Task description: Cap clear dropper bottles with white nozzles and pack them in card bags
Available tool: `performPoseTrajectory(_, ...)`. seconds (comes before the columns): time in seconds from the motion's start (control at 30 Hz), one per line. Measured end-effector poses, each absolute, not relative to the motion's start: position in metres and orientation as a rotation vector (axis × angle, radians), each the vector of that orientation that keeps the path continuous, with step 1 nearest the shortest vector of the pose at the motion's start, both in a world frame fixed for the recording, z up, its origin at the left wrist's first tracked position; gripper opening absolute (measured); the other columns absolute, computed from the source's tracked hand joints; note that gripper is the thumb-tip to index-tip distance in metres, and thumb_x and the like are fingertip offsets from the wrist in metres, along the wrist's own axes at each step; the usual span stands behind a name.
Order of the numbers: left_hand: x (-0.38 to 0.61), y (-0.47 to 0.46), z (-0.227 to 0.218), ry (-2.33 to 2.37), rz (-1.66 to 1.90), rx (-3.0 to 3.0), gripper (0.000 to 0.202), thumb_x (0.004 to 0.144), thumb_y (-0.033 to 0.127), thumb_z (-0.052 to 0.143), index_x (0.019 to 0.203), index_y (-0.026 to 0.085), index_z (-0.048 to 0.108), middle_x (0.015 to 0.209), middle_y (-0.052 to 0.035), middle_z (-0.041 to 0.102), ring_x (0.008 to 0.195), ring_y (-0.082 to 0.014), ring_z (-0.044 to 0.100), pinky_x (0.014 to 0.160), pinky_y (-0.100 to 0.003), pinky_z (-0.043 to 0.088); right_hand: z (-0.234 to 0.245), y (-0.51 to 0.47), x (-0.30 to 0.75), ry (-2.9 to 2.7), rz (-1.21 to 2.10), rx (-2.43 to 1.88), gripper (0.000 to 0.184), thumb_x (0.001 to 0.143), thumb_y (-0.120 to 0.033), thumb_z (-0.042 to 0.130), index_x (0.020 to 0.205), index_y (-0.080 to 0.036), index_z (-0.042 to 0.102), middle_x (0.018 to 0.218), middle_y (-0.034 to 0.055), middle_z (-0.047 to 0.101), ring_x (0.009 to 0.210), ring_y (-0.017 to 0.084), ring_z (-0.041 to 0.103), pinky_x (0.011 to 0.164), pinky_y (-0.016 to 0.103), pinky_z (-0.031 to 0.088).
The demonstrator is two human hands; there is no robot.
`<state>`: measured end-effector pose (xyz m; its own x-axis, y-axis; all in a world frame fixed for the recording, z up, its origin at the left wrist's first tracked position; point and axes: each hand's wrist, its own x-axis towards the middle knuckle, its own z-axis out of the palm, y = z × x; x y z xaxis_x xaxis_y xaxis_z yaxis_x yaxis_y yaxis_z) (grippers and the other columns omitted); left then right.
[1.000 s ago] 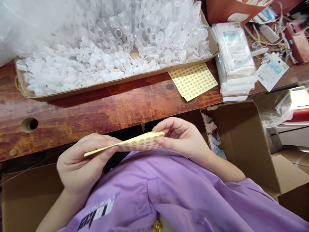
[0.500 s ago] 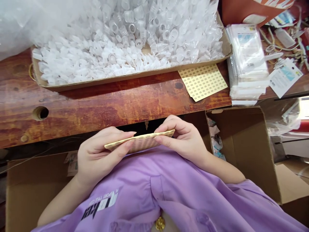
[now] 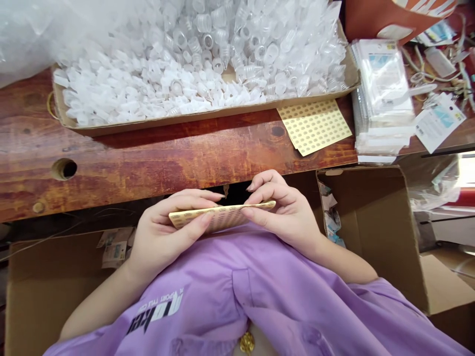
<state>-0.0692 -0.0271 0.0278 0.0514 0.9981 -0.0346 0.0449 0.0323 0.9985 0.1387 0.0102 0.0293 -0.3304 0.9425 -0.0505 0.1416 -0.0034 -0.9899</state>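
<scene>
A yellow sticker sheet (image 3: pixel 226 220) with rows of small dark ovals is held up in front of my chest, just off the table edge, tilted so that it appears as a narrow strip. My left hand (image 3: pixel 170 220) grips its left end, thumb on the near face and fingers behind. At the right end, my right hand (image 3: pixel 284 207) pinches it between thumb and fingers, its index finger lifted off. More yellow sticker sheets (image 3: pixel 315 126) of the same print lie on the table beyond my right hand.
A shallow cardboard tray (image 3: pixel 208 114) heaped with white and clear plastic pieces fills the table's back. Stacked plastic packets (image 3: pixel 386 94) and a loose card (image 3: pixel 440 121) lie at the right. Open cardboard boxes (image 3: pixel 378 227) stand below the table on both sides. A round hole (image 3: pixel 65 169) pierces the tabletop.
The held sheet has shifted slightly to the right. My left hand has moved right along with it, its fingers straighter. My right index finger has lifted off the sheet.
</scene>
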Motion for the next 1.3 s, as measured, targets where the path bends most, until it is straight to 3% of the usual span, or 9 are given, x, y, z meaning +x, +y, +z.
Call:
performPoseTrajectory(0.23,-0.06,-0.028,0.031,1.298,1.06,1.027,0.011,0.07,0.015,0.077,0.076,0.023,0.076,0.078,-0.0031,0.076,0.068,-0.0174,0.073,0.064,-0.022,0.06,0.03,0.009,0.136,-1.484,1.59,-1.045,0.009,0.077,-0.019,0.071,0.074,-0.022,0.063,0.079,-0.0006,0.064,0.076,0.011,0.061,0.071,0.025,0.051)
performPoseTrajectory(0.43,-0.055,-0.025,0.036,1.349,1.029,0.937,0.006,0.065,0.018,0.079,0.068,0.02,0.075,0.07,-0.0032,0.075,0.062,-0.0173,0.071,0.057,-0.02,0.059,0.03,0.008,0.134,-1.488,1.612,-1.074,0.004,0.075,-0.022,0.074,0.077,-0.023,0.07,0.084,0.0005,0.071,0.08,0.014,0.066,0.076,0.028,0.054)
performPoseTrajectory(0.77,-0.055,-0.027,0.031,1.245,0.994,0.628,0.009,0.063,0.019,0.083,0.064,0.021,0.074,0.07,-0.0037,0.075,0.061,-0.0159,0.071,0.059,-0.022,0.059,0.029,0.007,0.131,-1.378,1.658,-1.185,0.006,0.071,-0.026,0.077,0.069,-0.022,0.072,0.072,0.0002,0.068,0.066,0.011,0.062,0.062,0.024,0.052)
performPoseTrajectory(1.0,-0.053,-0.026,0.027,1.299,0.958,0.599,0.016,0.058,0.027,0.086,0.062,0.017,0.074,0.063,-0.004,0.072,0.052,-0.0122,0.063,0.05,-0.019,0.052,0.025,0.008,0.131,-1.262,1.692,-1.221,0.014,0.064,-0.032,0.082,0.065,-0.021,0.072,0.067,0.0002,0.066,0.06,0.011,0.06,0.056,0.023,0.05)
performPoseTrajectory(1.17,-0.053,-0.027,0.026,1.301,0.955,0.623,0.019,0.061,0.032,0.085,0.063,0.016,0.074,0.064,-0.0049,0.072,0.055,-0.0136,0.065,0.053,-0.02,0.053,0.019,0.006,0.131,-1.163,1.751,-1.188,0.012,0.064,-0.027,0.082,0.066,-0.02,0.072,0.066,-0.0014,0.065,0.059,0.009,0.059,0.055,0.021,0.048)
performPoseTrajectory(1.3,-0.051,-0.027,0.028,1.3,0.979,0.633,0.016,0.06,0.027,0.085,0.06,0.017,0.073,0.06,-0.0028,0.071,0.052,-0.0116,0.063,0.051,-0.017,0.052,0.014,0.004,0.131,-1.109,1.776,-1.139,0.006,0.07,-0.019,0.078,0.068,-0.022,0.073,0.067,-0.0023,0.065,0.061,0.007,0.059,0.056,0.019,0.046)
